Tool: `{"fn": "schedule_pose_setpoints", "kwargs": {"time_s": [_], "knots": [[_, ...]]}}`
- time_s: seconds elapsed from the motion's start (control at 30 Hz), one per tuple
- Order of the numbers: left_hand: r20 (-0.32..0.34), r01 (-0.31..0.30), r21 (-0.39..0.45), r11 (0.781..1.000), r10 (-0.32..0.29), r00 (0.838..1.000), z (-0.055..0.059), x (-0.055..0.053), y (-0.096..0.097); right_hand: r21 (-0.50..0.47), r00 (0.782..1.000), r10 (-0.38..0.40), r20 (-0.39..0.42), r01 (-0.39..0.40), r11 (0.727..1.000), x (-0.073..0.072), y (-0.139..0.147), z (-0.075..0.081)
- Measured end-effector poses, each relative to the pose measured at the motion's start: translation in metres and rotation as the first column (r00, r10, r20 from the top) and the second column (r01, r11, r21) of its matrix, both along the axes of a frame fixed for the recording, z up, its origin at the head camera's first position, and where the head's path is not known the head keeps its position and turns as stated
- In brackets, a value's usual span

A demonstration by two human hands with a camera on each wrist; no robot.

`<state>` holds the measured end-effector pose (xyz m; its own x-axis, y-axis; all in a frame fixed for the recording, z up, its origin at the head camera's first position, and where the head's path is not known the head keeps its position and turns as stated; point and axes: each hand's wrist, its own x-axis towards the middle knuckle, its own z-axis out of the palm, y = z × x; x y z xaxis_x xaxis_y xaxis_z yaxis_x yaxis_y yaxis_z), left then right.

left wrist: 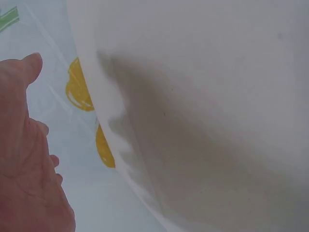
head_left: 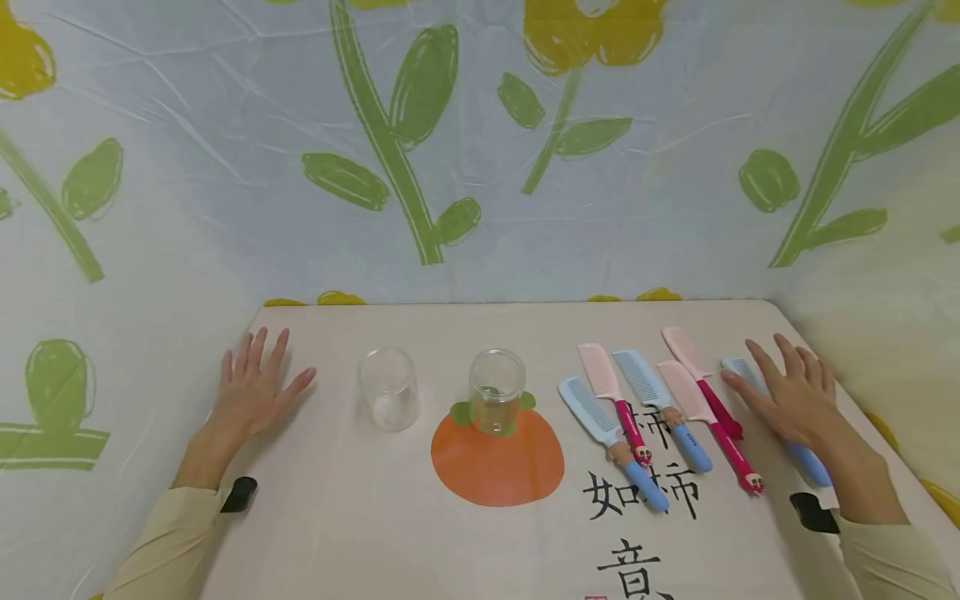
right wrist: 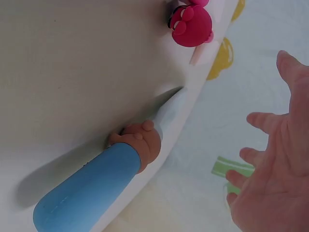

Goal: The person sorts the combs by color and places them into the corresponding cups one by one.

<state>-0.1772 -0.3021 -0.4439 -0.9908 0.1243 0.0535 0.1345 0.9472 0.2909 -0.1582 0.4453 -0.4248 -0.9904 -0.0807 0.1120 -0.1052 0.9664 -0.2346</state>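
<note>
My left hand [head_left: 251, 390] hovers with spread fingers over the table's left side, holding nothing; its palm also shows in the left wrist view. Over the right side, my right hand [head_left: 798, 396] is spread above a blue comb [head_left: 808, 461] and partly covers it in the head view. The right wrist view shows that comb's thick blue handle [right wrist: 91, 188] with a brown figure at its neck, apart from the palm. Left of this hand lie pink combs [head_left: 692, 392] with magenta handles and two more blue combs [head_left: 588, 408], [head_left: 641, 379], some overlapping.
Two clear glass cups stand near the middle: one cup [head_left: 387, 390] on the left, another cup [head_left: 497, 392] over a printed orange persimmon [head_left: 497, 467]. Black characters are printed on the pale tabletop [head_left: 337, 517]. A flowered curtain [head_left: 262, 125] rises behind the table.
</note>
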Motion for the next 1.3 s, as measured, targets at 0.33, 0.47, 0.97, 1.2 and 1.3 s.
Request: {"fn": "schedule_pose_setpoints", "kwargs": {"time_s": [0.33,0.47,0.97,1.2,1.3], "knots": [[-0.069,0.003,-0.01,1.0,-0.004,0.998,-0.003,0.002,0.003,-0.039,0.996,0.025,-0.083,-0.028,0.999,-0.002,-0.005,0.002],[-0.167,0.025,-0.008,1.0,-0.026,0.986,-0.005,-0.001,0.008,-0.064,0.992,0.04,-0.123,-0.048,0.997,-0.001,-0.007,0.004],[-0.374,0.065,0.202,0.977,0.016,0.927,0.003,0.001,0.043,-0.112,0.981,0.106,-0.164,-0.125,0.986,0.004,-0.029,0.013],[-0.382,0.08,0.291,0.953,0.039,0.923,0.008,0.002,0.055,-0.125,0.968,0.148,-0.204,-0.176,0.976,0.006,-0.048,0.023],[-0.382,0.08,0.317,0.945,0.05,0.923,0.011,0.003,0.059,-0.125,0.964,0.161,-0.212,-0.191,0.974,0.008,-0.055,0.025]]}}
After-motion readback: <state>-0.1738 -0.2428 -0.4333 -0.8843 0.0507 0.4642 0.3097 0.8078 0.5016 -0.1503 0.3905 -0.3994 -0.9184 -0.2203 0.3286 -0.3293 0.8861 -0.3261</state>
